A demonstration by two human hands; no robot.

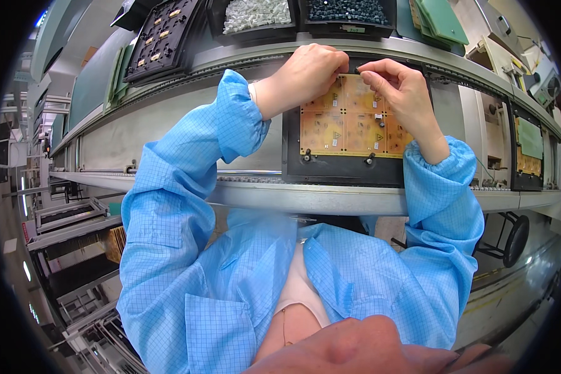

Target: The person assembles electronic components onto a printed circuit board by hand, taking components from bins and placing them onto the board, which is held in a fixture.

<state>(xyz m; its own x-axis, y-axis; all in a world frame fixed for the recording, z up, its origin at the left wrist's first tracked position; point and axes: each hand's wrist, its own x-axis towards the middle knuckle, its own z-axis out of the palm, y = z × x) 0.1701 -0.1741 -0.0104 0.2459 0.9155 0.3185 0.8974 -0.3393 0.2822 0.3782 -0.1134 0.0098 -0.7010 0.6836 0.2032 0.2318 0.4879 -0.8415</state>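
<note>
A yellow-brown circuit board panel lies in a black carrier frame on the conveyor, held by small dark knobs along its near edge. My left hand is over the panel's far left corner, fingers curled together; whatever they grip is hidden. Over the far right part, my right hand brings thumb and forefinger together around a tiny dark part that is too small to name. Both sets of fingertips are close to each other at the far edge. A small light-coloured component stands on the board.
Beyond the conveyor rail stand a bin of white parts and a bin of dark blue parts. A black tray with small boards is at far left, green sheets at far right. Another carrier sits rightward.
</note>
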